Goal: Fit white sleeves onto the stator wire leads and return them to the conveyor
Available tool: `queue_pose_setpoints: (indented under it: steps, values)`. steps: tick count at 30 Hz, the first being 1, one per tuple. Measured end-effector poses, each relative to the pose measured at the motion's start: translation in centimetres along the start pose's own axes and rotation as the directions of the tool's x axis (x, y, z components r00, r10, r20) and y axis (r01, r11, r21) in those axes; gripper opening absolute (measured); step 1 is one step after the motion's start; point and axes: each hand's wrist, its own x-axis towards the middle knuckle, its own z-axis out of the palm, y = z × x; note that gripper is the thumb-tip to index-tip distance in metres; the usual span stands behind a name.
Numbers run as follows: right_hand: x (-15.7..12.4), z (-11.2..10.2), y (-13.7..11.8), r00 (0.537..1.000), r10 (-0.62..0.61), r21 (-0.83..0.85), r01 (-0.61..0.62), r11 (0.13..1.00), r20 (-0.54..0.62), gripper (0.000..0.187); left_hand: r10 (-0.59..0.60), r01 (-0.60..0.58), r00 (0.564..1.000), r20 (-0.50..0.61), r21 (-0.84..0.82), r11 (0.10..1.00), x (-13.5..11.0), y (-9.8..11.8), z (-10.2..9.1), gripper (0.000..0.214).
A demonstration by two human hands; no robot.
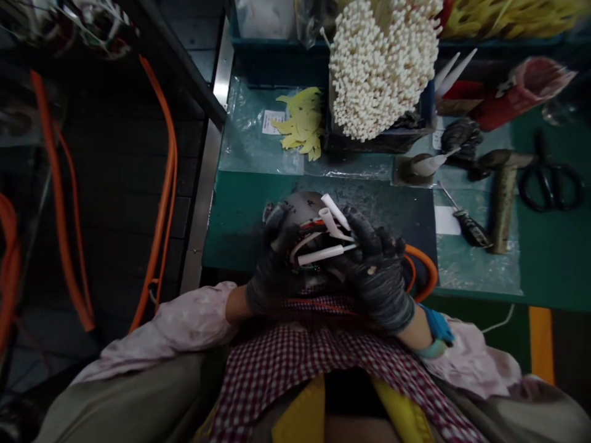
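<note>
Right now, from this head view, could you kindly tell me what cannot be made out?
All in the head view:
Grey part: its left side is covered by the left hand.
White tubes: where their thin tails end is hidden by the right hand.
Label: its print is too small and blurred to read.
Yellow bundle: cut off by the top edge.

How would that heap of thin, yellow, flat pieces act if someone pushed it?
The heap of thin, yellow, flat pieces would probably spread apart, since they overlap and look loose. They're likely light, being thin, and might slide over the shiny clear plastic beneath.
</note>
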Motion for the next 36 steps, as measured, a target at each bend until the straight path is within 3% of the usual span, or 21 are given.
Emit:
queue_pose_setpoints:
  steps: [3, 8, 13, 22, 25, 30, 36]
  values:
    - [0.1, -0.5, 1.9, 0.997, -0.063, 0.034, 0.062, 0.998, 0.048, 0.042, 0.006, -0.006, 1.000, 0.002, 0.040, 0.999, 0.7, 0.4, 0.8, 0.099]
    - [1.1, -1.4, 5.3, 0.991, -0.067, 0.135, 0.052, 0.989, 0.115, 0.040, 0.005, -0.008, 0.999, 0.043, 0.058, 0.998, 3.1, 2.0, 0.9, 0.075]
    - [1.8, -1.4, 6.5, 0.976, -0.218, 0.242, 0.207, 0.948, 0.021, 0.024, 0.056, -0.056, 0.998, 0.013, 0.064, 0.996, 4.1, 3.0, 0.9, 0.074]
    - [0.9, -0.3, 7.0, 0.980, -0.198, 0.194, 0.195, 0.962, -0.004, 0.019, 0.088, -0.089, 0.996, 0.026, 0.052, 0.995, 4.4, 3.1, 0.5, 0.082]
    - [0.6, -0.1, 7.3, 0.985, -0.173, 0.178, 0.168, 0.970, 0.014, 0.031, 0.088, -0.090, 0.996, 0.034, 0.045, 0.995, 4.4, 3.1, 0.6, 0.085]
    - [0.9, -0.3, 6.7, 0.991, -0.028, 0.195, 0.001, 0.981, 0.133, 0.063, 0.055, -0.056, 0.998, 0.019, 0.055, 0.997, 4.1, 3.3, 0.9, 0.080]
    - [3.4, -1.3, 5.4, 0.976, 0.093, 0.245, -0.141, 0.959, 0.197, 0.069, 0.080, -0.081, 0.997, 0.015, 0.038, 0.996, 5.0, 3.3, 0.6, 0.077]
